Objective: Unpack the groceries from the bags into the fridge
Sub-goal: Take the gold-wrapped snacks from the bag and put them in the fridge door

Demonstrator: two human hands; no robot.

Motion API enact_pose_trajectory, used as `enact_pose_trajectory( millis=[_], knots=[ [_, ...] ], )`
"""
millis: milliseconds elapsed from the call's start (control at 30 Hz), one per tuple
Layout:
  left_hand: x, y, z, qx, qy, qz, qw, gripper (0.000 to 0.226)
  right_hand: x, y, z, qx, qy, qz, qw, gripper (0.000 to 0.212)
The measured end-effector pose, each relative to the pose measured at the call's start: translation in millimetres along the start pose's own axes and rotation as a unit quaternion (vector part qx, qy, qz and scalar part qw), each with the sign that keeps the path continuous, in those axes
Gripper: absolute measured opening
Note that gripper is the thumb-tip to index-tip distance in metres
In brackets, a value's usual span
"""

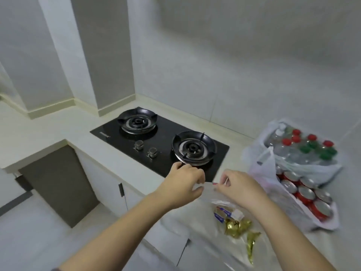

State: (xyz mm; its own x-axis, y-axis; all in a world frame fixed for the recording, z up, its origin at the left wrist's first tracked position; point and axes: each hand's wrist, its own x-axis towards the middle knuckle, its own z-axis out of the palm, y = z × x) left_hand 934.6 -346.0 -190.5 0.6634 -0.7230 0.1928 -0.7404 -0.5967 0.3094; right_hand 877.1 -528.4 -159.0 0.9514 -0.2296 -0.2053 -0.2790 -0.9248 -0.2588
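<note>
— How were the hands placed?

— Both arms reached forward over the front edge of the counter (58, 130), bare to the elbow. The left hand (181, 184) had its fingers curled in, pinching the top rim of a clear bag (205, 227). The right hand (240, 190) was just beside it, thumb and forefinger nipping the same rim. The two hands sat close together without touching.

— And where was the bag itself?

— It hung and slumped from their grip onto the counter's near right end, under the right forearm. Through the plastic I could see gold foil packets (237, 227) and blue-and-white packets (222, 213) bunched near the middle.

— What else was around?

— A black hob (162, 137) was set into the counter just beyond the hands. The left knuckles lay over the hob's near corner, in front of the right burner (194, 147). Two knobs (138, 144) stood at its front edge. Towards the counter's right end, against the wall, a white bag (252, 151) stood open with bottles (287, 147) inside, their caps red and green. Red cans (306, 192) were packed together just in front of it, in thin wrapping; whether that was a bag, I couldn't tell.

— Anything below?

— Cabinet doors (56, 182) under the counter, grey and white.
</note>
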Motion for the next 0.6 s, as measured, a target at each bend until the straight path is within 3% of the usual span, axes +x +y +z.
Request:
enact_pose_trajectory(
  millis=[200,267,333,367,467,600],
  knots=[
    [52.8,1.1,32.4,-0.029,-0.227,0.203,0.952,0.02,-0.8,45.1,-2.6,0.024,-0.115,0.105,0.988,0.027],
    [70.4,3.0,51.0,0.034,-0.301,0.227,0.926,0.03,1.0,60.9,3.4,0.031,-0.167,0.128,0.977,0.034],
    [81.0,4.8,66.5,0.121,-0.354,0.229,0.899,0.049,1.1,71.3,10.4,0.01,-0.214,0.137,0.967,0.024],
    [87.4,6.8,74.7,0.158,-0.363,0.23,0.889,0.058,2.2,77.8,14.2,0.005,-0.23,0.144,0.963,0.025],
    [108.1,13.4,98.5,0.253,-0.323,0.231,0.882,0.07,12.0,101.1,26.5,-0.019,-0.202,0.161,0.966,0.063],
    [139.0,13.3,115.2,0.329,-0.275,0.193,0.882,0.085,28.8,135.4,37.2,-0.03,-0.171,0.134,0.976,0.081]
  ],
)
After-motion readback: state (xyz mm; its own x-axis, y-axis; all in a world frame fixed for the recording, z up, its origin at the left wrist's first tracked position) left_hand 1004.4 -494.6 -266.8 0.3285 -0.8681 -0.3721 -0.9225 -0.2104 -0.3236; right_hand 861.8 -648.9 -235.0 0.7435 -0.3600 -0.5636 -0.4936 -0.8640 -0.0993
